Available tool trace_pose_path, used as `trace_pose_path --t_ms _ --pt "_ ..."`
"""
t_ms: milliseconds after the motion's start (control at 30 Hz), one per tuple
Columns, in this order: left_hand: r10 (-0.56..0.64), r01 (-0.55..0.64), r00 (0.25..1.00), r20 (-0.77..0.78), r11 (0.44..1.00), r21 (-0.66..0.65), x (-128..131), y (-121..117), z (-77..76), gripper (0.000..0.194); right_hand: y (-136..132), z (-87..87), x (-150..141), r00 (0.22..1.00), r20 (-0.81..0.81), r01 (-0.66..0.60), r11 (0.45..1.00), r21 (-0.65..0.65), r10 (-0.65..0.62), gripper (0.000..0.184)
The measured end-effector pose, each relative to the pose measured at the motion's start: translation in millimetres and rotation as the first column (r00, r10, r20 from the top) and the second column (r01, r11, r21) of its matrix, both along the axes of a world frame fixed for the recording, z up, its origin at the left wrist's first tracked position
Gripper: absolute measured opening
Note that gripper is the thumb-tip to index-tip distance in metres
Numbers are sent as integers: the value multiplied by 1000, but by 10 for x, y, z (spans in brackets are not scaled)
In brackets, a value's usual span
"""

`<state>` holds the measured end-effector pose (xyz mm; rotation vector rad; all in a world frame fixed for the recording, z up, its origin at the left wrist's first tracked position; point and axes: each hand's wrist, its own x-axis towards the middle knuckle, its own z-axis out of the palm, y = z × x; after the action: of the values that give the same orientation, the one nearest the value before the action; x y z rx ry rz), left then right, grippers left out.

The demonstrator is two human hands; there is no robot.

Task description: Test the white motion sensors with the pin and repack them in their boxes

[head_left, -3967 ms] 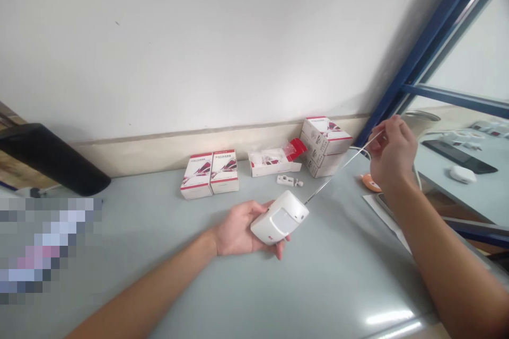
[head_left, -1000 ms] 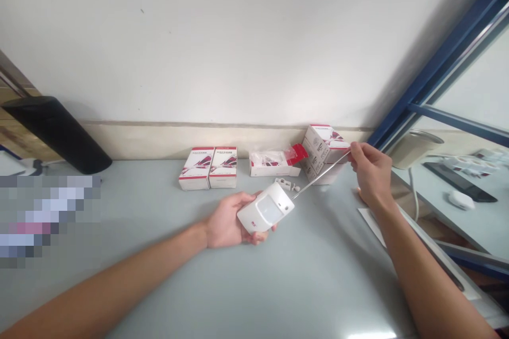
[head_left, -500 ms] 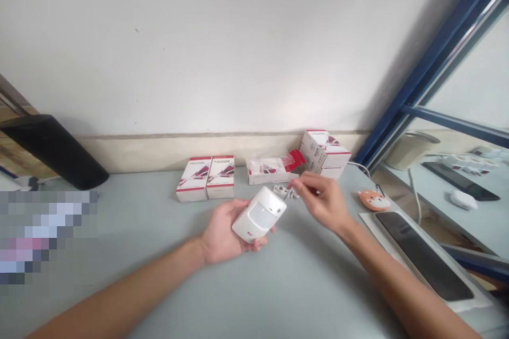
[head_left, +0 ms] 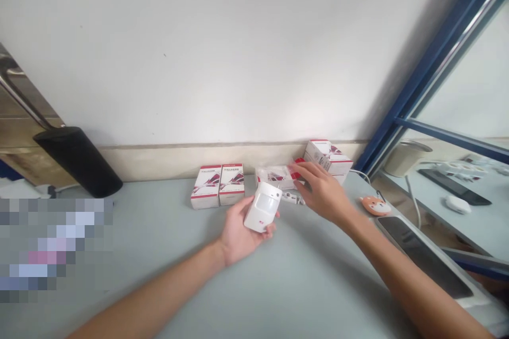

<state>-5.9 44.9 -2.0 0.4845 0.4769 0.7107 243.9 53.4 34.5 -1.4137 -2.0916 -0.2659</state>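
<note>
My left hand (head_left: 240, 233) is wrapped round a white motion detector (head_left: 262, 209), holding it tilted above the table with its curved lens facing me. At the detector's top corner a thin, short stub, perhaps an antenna, sticks up. My right hand (head_left: 322, 190) is to the right, fingers apart with nothing visible in them, in front of an opened white and red box (head_left: 274, 175) with clear plastic. Small white parts (head_left: 292, 198) lie on the table between the detector and this hand, partly covered by it.
Two closed detector boxes (head_left: 207, 185) stand left of the opened one. More boxes (head_left: 336, 156) are stacked at the right by the wall. An orange animal-faced case (head_left: 374, 205) and a dark panel (head_left: 425, 254) lie further right. A black cylinder (head_left: 77, 161) leans at the left.
My right hand has let go of the thin stub at the detector's top and moved slightly up and away, its fingers spreading. The detector stands more upright in my left hand. The view has shifted.
</note>
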Motion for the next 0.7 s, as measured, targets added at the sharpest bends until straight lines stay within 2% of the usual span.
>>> trace_pose_path --t_ms 100,167,300,367,467,533,567,600,633,700 --pt "3 -2 1000 -25 1000 17 0 -5 -8 37 281 121 -85 988 155 -6 997 -73 18 55" --pt "3 -1 999 -40 999 45 1 -9 -16 38 467 183 -170 972 221 -47 985 -167 84 67" --pt "13 -9 999 -52 996 83 7 -17 -25 37 704 213 -303 966 201 -98 948 -302 163 76" --pt "13 -9 999 -48 996 86 13 -21 -26 38 698 205 -316 975 171 -89 951 -296 145 70" --pt "-2 6 999 -35 994 105 18 -27 -26 39 519 196 -268 986 135 -61 968 -243 96 54" --pt "-18 21 999 -28 993 116 15 -31 -23 39 329 190 -213 999 -13 -45 979 -197 44 42" --pt "-26 29 999 -27 993 118 12 -33 -21 38 230 186 -185 987 -162 -42 983 -177 14 37" --pt "-35 38 999 -30 992 119 9 -35 -17 38 139 182 -160 936 -352 -59 983 -172 -5 34" --pt "-43 47 998 -37 992 118 6 -36 -13 38 59 179 -141 837 -547 -89 982 -169 -18 34" --pt "-57 64 997 -56 990 124 1 -36 -4 38 -53 173 -119 552 -834 -223 960 -172 -21 36"
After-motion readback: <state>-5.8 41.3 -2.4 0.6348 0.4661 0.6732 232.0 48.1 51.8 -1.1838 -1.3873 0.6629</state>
